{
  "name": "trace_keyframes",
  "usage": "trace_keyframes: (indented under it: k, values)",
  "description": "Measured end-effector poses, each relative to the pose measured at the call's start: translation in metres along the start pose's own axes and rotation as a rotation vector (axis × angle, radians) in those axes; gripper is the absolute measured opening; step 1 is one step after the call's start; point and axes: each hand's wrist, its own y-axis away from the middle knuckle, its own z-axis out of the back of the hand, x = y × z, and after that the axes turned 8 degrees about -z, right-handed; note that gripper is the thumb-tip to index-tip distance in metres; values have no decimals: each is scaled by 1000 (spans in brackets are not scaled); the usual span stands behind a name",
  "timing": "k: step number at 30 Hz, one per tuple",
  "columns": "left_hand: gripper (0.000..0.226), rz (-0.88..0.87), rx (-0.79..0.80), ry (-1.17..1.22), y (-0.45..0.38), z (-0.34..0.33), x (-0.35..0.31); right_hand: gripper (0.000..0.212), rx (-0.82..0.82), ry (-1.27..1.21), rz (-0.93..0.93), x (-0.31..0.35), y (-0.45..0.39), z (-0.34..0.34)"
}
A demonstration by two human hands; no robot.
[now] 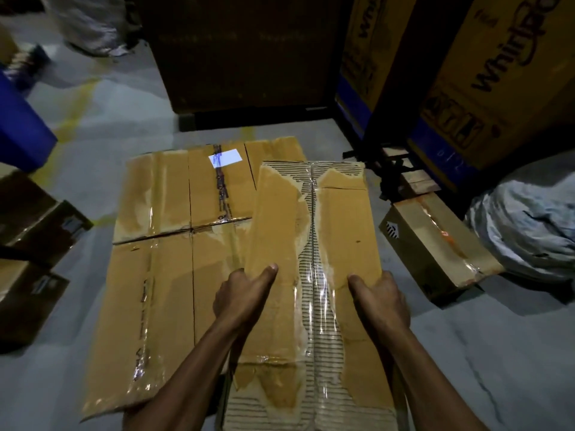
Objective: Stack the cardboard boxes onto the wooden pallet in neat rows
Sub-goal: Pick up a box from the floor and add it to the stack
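My hands, left (pixel 245 293) and right (pixel 381 295), grip the long taped brown cardboard box (pixel 314 275) by its sides; torn, slick tape could let it slip.

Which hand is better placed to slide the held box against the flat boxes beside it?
Right hand, probably: it grips the long torn-top cardboard box on the side away from the flat taped boxes.

Illumination is dim and warm, brightest at centre frame. Clear tape (pixel 317 275) on the cardboard shows specular glare. Upper background falls into deep shadow. Wide-angle distortion bends the edges; the top-left corner exhibits motion blur.
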Motion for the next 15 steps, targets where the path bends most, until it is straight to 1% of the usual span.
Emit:
trace_keyframes:
  k: [2,6,9,12,15]
  values:
    - [105,56,-20,8,-10,-18,-4,58,35,24,30,1,-29,-1]
    - [103,173,-87,-6,-21,-57,-17,59,110,81,76,4,-84,0]
    - [102,254,-95,6,-29,-84,-24,63,163,117,94,3,-121,-2]
    - [101,299,-100,32,-41,-107,-32,66,231,159,92,2,-160,-5]
    - [98,324,-128,66,-53,-125,-39,66,282,148,117,7,-189,-6]
